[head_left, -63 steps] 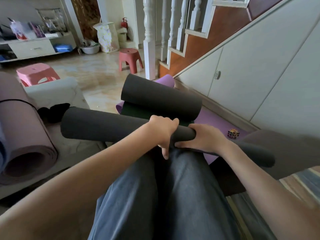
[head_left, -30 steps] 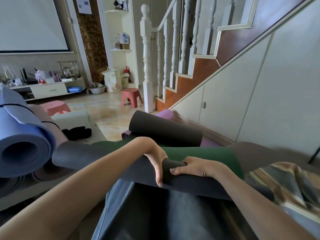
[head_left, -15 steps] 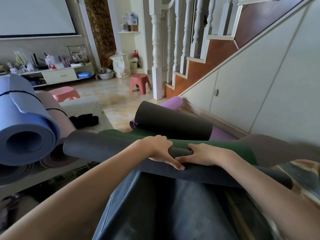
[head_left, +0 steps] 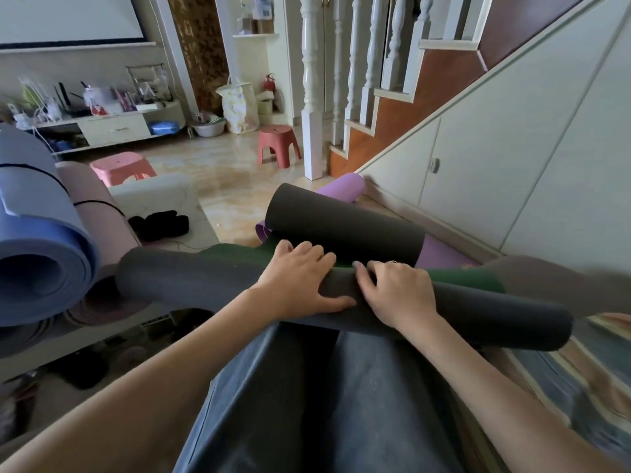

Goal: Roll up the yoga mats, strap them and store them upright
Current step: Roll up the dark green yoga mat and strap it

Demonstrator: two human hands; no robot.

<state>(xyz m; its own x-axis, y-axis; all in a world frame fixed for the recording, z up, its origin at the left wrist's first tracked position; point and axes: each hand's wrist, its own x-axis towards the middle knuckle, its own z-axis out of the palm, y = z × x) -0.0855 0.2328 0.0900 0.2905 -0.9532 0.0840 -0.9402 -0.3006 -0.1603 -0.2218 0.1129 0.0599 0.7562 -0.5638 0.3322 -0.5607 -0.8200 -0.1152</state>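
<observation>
Head view: both hands, left (head_left: 300,281) and right (head_left: 397,291), press flat-fingered on the grey mat roll (head_left: 495,315), hiding its middle.

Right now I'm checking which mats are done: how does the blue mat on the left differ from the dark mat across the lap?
The blue mat is a fat roll with a thin strap around it; the dark mat is a slimmer roll, no strap visible. Nobody touches the blue mat; the left hand and right hand press the dark one. Both lie sideways, not upright.

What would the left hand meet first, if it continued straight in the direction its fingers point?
Probably the green mat surface just past the left hand, then the curled dark end; depth is unclear.
</observation>
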